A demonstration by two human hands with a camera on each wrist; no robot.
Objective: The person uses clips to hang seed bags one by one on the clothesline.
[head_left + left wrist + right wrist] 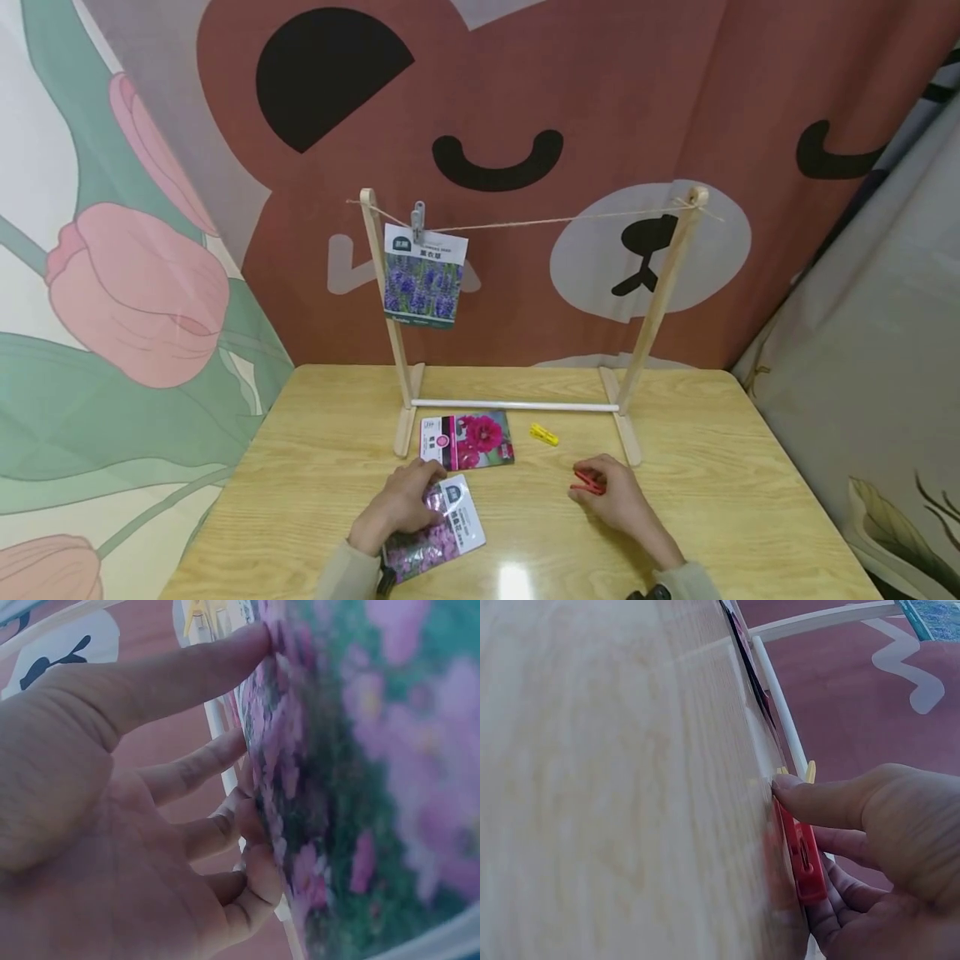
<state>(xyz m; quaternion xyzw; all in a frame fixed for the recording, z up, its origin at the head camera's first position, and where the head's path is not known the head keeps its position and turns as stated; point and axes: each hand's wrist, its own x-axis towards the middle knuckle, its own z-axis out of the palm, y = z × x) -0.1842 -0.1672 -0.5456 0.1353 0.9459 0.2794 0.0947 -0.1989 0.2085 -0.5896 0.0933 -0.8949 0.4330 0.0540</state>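
Observation:
In the head view my left hand (405,498) lies over the left edge of a seed packet (468,518) printed with pink-purple flowers. The left wrist view has the thumb against that packet's flowered face (375,772), with fingers at its edge and some fingertips hidden. My right hand (617,498) holds a red clothespin (588,482) low over the table, its thumb and fingers on the clip in the right wrist view (802,859). Just beyond the left hand lies another seed packet (480,439) with a magenta flower. A yellow clothespin (543,434) sits on the table between the hands, farther back.
A wooden frame (660,300) stands at the back of the table (720,483), with a string (540,222) across its top and a white rod (517,406) low down. A grey clothespin (417,221) holds a lavender seed packet (423,283) on the string's left end.

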